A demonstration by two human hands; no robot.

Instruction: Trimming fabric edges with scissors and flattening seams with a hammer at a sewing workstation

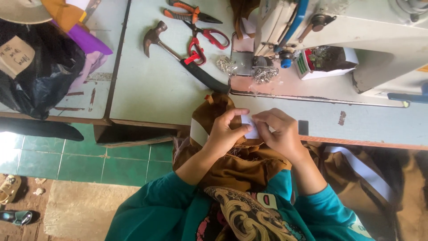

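Observation:
My left hand (225, 130) and my right hand (281, 131) meet at the front edge of the pale green sewing table (156, 89). Both pinch a small white strip (250, 126) between thumbs and fingers, held against a bunch of brown fabric (240, 167) that spills from the table edge onto my lap. A white band (198, 132) shows on the fabric left of my left hand. My sleeves are teal.
A white sewing machine (339, 27) stands at the back right. A claw hammer (178, 53), red-handled scissors (205, 42) and orange pliers (189, 12) lie behind my hands. A black bag (40, 76) and purple cloth sit on the left table. Green floor tiles lie below.

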